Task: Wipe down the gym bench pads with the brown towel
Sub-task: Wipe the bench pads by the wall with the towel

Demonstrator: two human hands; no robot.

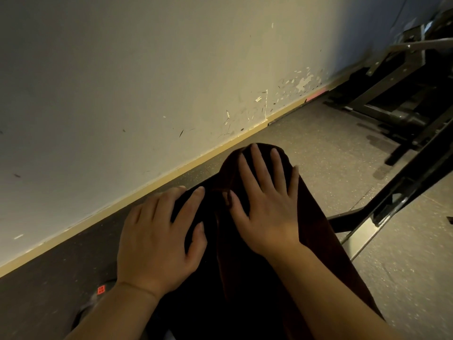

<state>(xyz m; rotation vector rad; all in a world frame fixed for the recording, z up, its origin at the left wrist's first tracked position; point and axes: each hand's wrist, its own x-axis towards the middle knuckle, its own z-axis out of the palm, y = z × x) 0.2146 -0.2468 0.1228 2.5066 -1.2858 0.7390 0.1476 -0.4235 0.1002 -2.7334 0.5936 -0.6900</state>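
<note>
both hands flat, fingers straight: left hand (pixel 157 241) beside right hand (pixel 267 204), pressing brown towel (pixel 316 217) on bench pad (pixel 196 303). better keep even pressure w/ long strokes.

Under my right hand (pixel 267 204) the brown towel (pixel 318 224) is soft, matt cloth that takes no shine. My left hand (pixel 157 236) lies on its darker folds at seven o'clock. The wall (pixel 122 69) at eleven o'clock is matt paint, chipped and scuffed low down. The floor (pixel 331 155) looks speckled, dull and rough. At two o'clock the frame (pixel 397 77) is metal with a faint sheen.
</note>
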